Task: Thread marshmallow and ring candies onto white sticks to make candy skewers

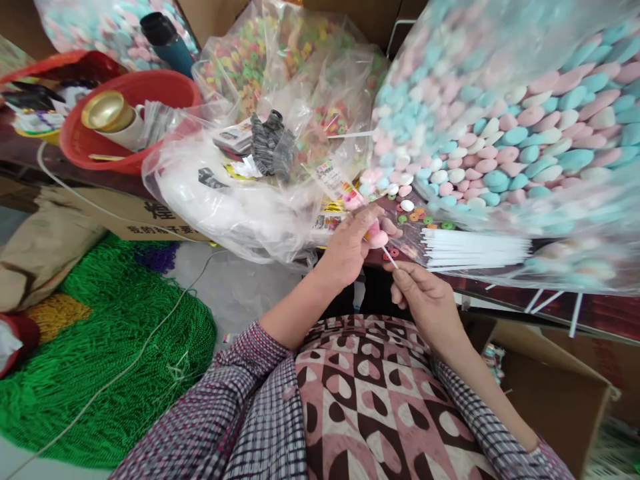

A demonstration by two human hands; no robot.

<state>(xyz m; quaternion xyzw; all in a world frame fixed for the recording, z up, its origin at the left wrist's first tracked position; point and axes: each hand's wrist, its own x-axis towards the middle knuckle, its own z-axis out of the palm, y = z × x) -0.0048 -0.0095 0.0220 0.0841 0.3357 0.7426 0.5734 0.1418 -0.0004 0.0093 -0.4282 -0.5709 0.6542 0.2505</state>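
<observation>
In the head view, my left hand [347, 250] is closed around small pink and yellow candy-like pieces [379, 239] above the table's front edge. My right hand [425, 293] pinches a thin white stick [390, 257] between thumb and fingers. The stick's upper end meets the pink piece; whether it goes inside cannot be seen. Just beyond my hands lie loose coloured rings [416, 215] and a white pebble-shaped piece [407, 206]. A pile of white sticks [475, 250] rests to the right. Behind my left hand is a small printed packet [333, 181].
A large clear bag of pink, blue and white pieces [520, 137] fills the right. Bags of coloured rings [250, 57] stand behind. At left are a red basin [170, 90] and a dark bottle [167, 43]. Green cord [125, 347] heaps on the floor; an open carton [550, 393] sits lower right.
</observation>
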